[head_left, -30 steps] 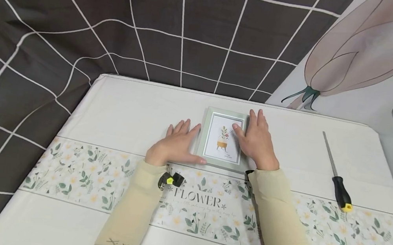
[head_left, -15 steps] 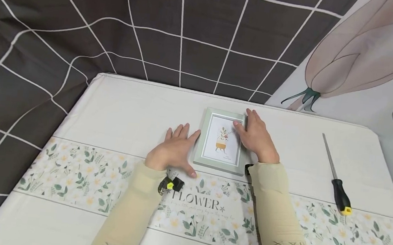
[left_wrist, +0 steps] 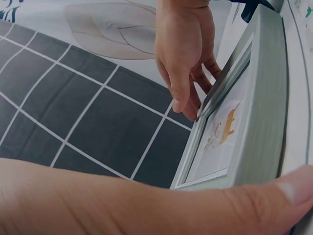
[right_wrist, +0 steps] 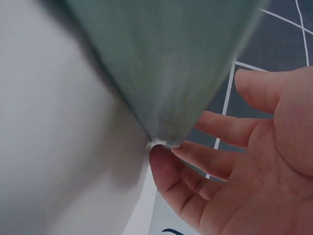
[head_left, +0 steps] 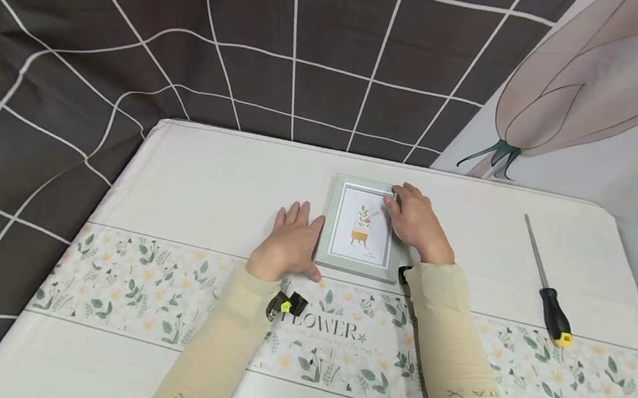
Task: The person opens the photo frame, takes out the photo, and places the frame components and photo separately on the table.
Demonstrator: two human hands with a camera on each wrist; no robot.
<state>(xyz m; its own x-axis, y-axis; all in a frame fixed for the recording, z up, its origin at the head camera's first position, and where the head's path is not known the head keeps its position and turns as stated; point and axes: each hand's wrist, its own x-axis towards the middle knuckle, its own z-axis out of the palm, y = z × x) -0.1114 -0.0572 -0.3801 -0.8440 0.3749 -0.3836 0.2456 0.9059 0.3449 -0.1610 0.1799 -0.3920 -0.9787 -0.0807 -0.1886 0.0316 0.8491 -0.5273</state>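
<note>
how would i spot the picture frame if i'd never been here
On the white table, find the floral band with the word FLOWER. Just beyond that word lies the rectangular pale green picture frame. Its potted-plant print sets it apart from the slim black-handled screwdriver off to the right.

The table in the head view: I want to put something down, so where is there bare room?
There is bare room on the table left of the left hand, and between the right hand and the screwdriver. It is crowded around the picture frame, with a hand on either side.
</note>
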